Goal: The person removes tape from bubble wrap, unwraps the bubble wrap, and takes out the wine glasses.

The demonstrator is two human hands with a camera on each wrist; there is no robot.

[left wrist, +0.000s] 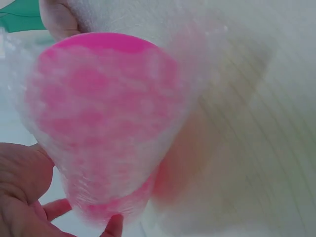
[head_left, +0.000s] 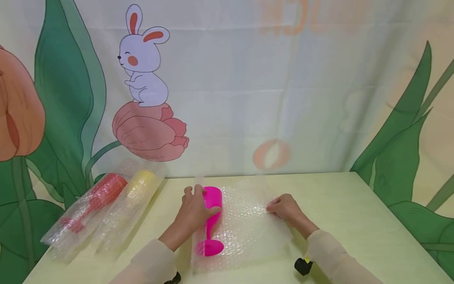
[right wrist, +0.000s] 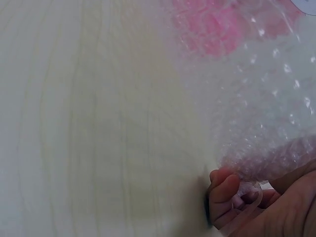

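A bright pink plastic goblet [head_left: 213, 199] lies on a sheet of bubble wrap [head_left: 244, 232], its cup toward the back and its round foot toward the front. The sheet's left part is folded over the goblet, as the left wrist view shows. My left hand [head_left: 193, 209] grips the goblet's cup through the wrap, thumb across the front and fingers on the far side. At the sheet's right edge, my right hand [head_left: 285, 207] pinches the bubble wrap between thumb and fingers. In the right wrist view this edge is lifted a little over the table.
A red goblet [head_left: 103, 193] and a yellow goblet [head_left: 142, 183], each in bubble wrap, lie side by side at the table's left. The pale yellow wooden table [head_left: 340, 213] ends at a printed curtain [head_left: 227, 98] behind it.
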